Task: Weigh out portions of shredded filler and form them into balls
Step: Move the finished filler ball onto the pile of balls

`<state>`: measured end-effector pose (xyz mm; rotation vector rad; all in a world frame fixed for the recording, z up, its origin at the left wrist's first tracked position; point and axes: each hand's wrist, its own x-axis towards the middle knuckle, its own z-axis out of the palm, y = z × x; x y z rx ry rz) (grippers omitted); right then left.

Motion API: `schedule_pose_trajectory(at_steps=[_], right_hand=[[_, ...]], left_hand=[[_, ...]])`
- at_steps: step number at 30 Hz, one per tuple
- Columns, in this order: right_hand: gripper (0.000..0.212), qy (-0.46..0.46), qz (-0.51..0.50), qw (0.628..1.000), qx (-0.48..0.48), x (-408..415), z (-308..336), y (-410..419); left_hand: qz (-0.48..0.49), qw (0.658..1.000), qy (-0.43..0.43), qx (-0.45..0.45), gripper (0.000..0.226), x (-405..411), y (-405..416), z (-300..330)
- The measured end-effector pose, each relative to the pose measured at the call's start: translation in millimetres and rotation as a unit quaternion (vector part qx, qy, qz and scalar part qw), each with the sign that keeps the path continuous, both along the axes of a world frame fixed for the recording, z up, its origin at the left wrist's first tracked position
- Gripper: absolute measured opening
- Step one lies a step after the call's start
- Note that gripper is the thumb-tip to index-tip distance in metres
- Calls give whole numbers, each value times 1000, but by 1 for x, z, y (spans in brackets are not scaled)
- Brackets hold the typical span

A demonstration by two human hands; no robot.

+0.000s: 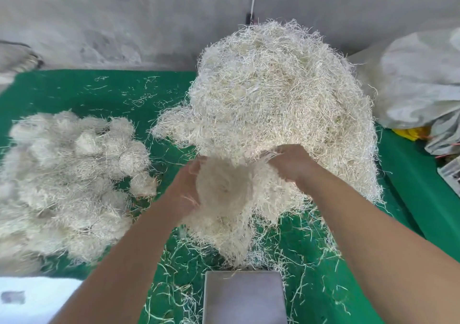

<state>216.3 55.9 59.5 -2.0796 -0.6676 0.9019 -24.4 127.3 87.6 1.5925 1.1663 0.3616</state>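
A big heap of pale shredded filler [281,99] rises at the middle and right of the green table. At its near foot both hands hold a loose clump of filler [224,199]. My left hand [185,191] cups the clump's left side, fingers curled into the strands. My right hand [291,164] grips filler at the heap's lower edge, its fingertips buried. A pile of formed filler balls [69,174] lies to the left. The steel scale pan [245,296] sits bare at the near edge, below the clump.
Loose strands litter the green table cover [74,92]. White plastic sacks [420,82] and a yellow item [410,133] crowd the right side. A grey wall [124,19] closes the back. A white surface [37,298] lies at the near left.
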Motion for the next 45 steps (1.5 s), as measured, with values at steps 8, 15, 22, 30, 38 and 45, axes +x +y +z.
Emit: schedule_pose_trajectory(at_steps=[8, 15, 22, 30, 38, 45], right_hand=[[20, -13, -178, 984, 26, 61, 13, 4], [73, 192, -92, 969, 122, 58, 18, 0], [82, -321, 206, 890, -251, 56, 27, -33], [92, 115, 219, 959, 141, -97, 27, -101], [55, 114, -83, 978, 152, -105, -19, -146], [66, 170, 120, 978, 15, -137, -45, -177]], left_hand=[[-245, 911, 291, 160, 69, -36, 20, -81], [12, 990, 63, 129, 23, -27, 16, -85], [143, 955, -247, -81, 58, -21, -30, -53], [72, 836, -441, -318, 33, 0, -104, -38], [-67, 975, -151, -150, 44, -49, -114, -70], [-50, 968, -132, -210, 61, -69, -153, -103]])
